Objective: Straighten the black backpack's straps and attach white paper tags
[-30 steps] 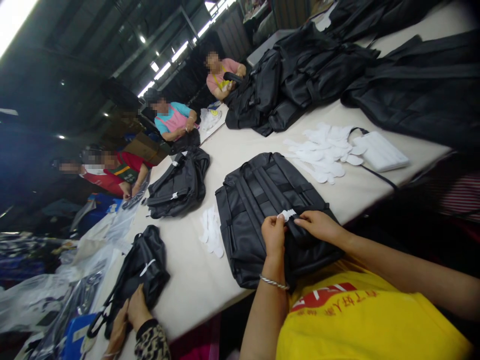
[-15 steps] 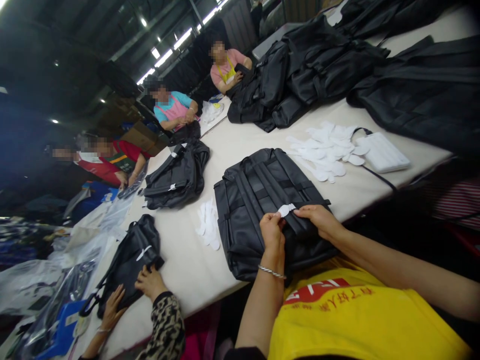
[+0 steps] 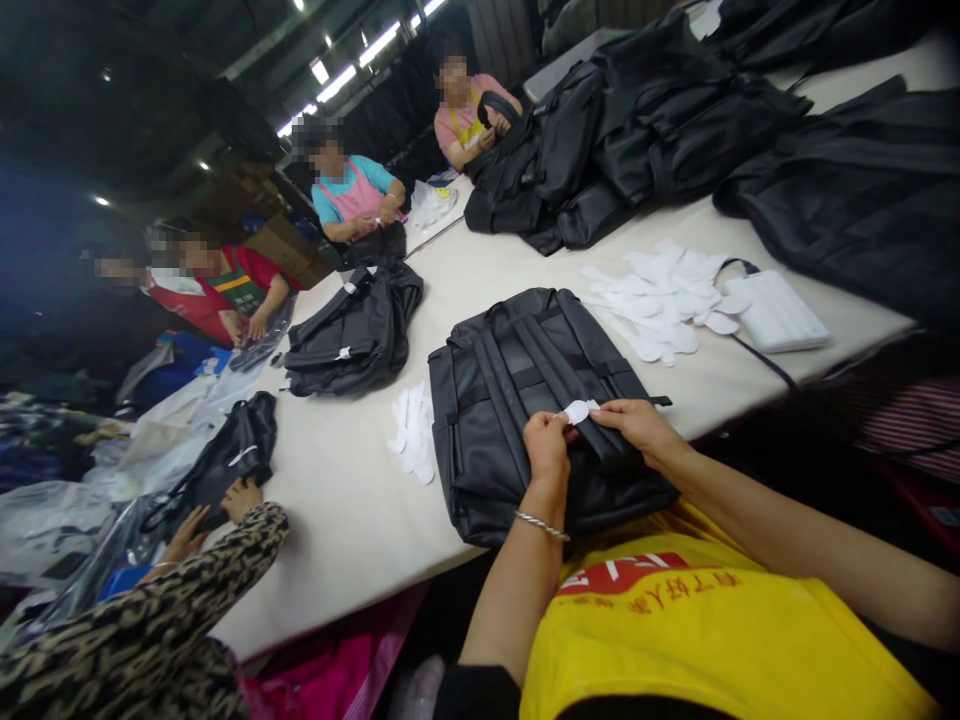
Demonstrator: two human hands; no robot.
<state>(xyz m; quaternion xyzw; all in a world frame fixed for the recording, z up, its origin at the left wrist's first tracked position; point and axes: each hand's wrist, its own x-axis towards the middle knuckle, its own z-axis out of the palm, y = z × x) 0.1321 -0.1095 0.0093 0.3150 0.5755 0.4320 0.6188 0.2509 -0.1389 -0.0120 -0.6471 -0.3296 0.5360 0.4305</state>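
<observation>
My left hand (image 3: 547,447) and my right hand (image 3: 634,425) hold a small white oval cut-out piece (image 3: 580,411) between their fingertips, just above a black backpack (image 3: 517,440). The backpack lies flat on the pale table (image 3: 337,560), with its straps and webbing facing up. My hands rest close over the straps, and a metal bracelet circles my left wrist. A loose stack of similar white pieces (image 3: 411,435) lies left of the backpack, and a larger spread (image 3: 652,305) lies beyond it.
A white pouch (image 3: 776,312) with a black cord lies by the spread. Heaps of black bags (image 3: 645,140) cover the far right of the table. Several co-workers sit along the far side. A leopard-print sleeve (image 3: 150,600) reaches in at lower left, its hand (image 3: 240,498) on a black bag (image 3: 225,460).
The co-worker's leopard-print arm has moved left, drawing the black bag toward the table's left edge. My hands stay on the white piece, which now shows flatter between my fingers.
</observation>
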